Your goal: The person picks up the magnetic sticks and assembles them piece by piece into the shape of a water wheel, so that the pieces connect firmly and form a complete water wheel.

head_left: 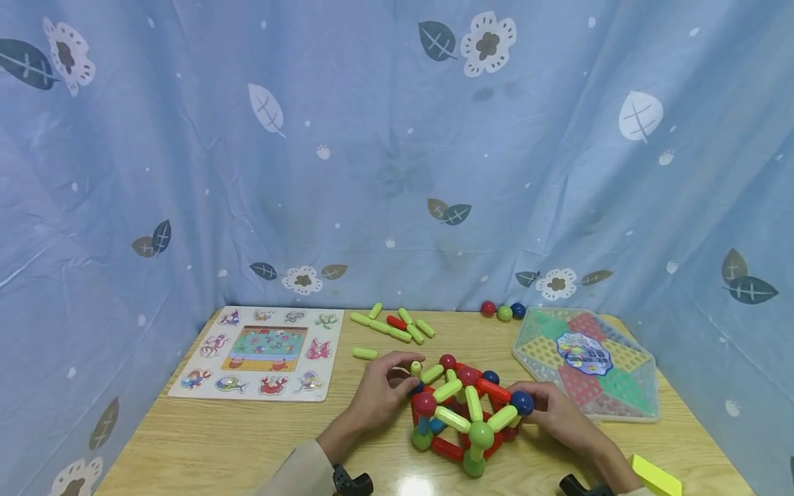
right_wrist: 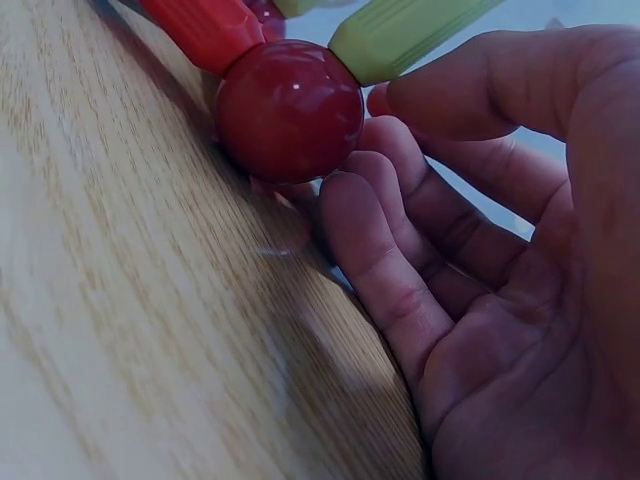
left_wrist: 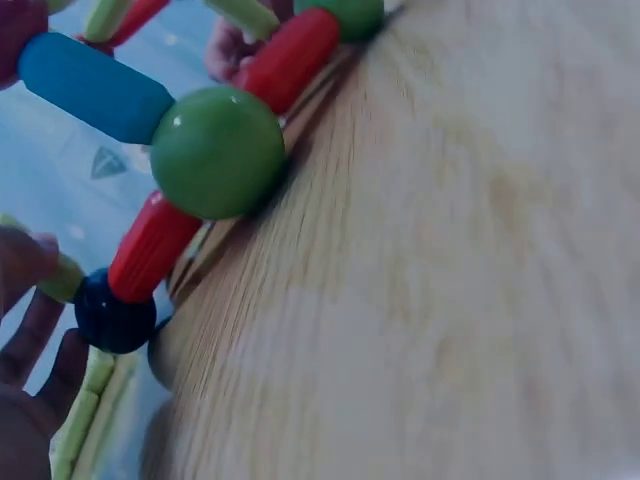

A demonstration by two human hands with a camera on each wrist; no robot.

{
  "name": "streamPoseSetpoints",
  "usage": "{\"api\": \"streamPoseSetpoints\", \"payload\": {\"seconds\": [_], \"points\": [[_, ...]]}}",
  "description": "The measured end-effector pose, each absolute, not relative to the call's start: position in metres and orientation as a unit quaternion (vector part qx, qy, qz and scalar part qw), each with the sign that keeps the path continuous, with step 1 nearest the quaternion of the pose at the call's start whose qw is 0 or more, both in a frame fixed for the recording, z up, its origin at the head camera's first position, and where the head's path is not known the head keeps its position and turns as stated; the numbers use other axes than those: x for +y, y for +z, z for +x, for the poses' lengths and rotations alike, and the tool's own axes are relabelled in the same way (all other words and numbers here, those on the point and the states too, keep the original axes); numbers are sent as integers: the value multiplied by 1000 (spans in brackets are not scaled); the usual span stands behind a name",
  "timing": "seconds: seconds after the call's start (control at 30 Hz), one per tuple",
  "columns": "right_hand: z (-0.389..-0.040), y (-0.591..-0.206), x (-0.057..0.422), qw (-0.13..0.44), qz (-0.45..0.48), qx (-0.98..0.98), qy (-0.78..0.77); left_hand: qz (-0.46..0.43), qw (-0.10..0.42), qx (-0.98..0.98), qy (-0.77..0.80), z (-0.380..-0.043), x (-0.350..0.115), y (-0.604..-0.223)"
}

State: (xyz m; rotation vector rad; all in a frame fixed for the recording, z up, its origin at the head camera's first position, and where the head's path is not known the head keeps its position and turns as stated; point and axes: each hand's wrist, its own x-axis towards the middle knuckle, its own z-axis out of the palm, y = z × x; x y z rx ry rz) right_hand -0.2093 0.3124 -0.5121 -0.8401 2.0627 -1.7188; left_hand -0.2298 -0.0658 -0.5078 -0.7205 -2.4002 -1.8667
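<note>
A magnetic ball-and-rod structure [head_left: 451, 417] stands on the table between both hands, built of red, blue and light green rods and coloured balls. At its left corner my left hand [head_left: 386, 389] pinches a light green rod [head_left: 416, 369] that stands on a dark blue ball [left_wrist: 115, 311]. My right hand [head_left: 554, 411] is at the opposite corner, below an upper blue ball [head_left: 522, 402]. Seen from the right wrist, its curled fingers and thumb hold the corner where a dark red ball [right_wrist: 290, 112] meets a light green rod [right_wrist: 400, 38]. The structure partly hides both hands' fingertips.
Loose light green rods [head_left: 380, 326] and a red rod [head_left: 397, 322] lie behind. Three balls [head_left: 505, 313] sit by the curtain. A picture puzzle board [head_left: 331, 331] is left, a clear bead box [head_left: 648, 386] right, a yellow block [head_left: 656, 475] front right.
</note>
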Motion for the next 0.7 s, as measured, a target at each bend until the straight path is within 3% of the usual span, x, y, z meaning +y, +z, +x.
{"api": "streamPoseSetpoints", "payload": {"seconds": [0.4,0.53,0.7], "points": [[-213,-508,311,157,-296,750,-570,-261,-14,-790,-554,-220,-83,-519],[-228,-499,318,81,-266,779,-562,-275,-8,-783,-558,-213,-91,-523],[-272,-483,325,-49,-176,824,-536,-268,13,-778,-568,-210,-95,-527]]}}
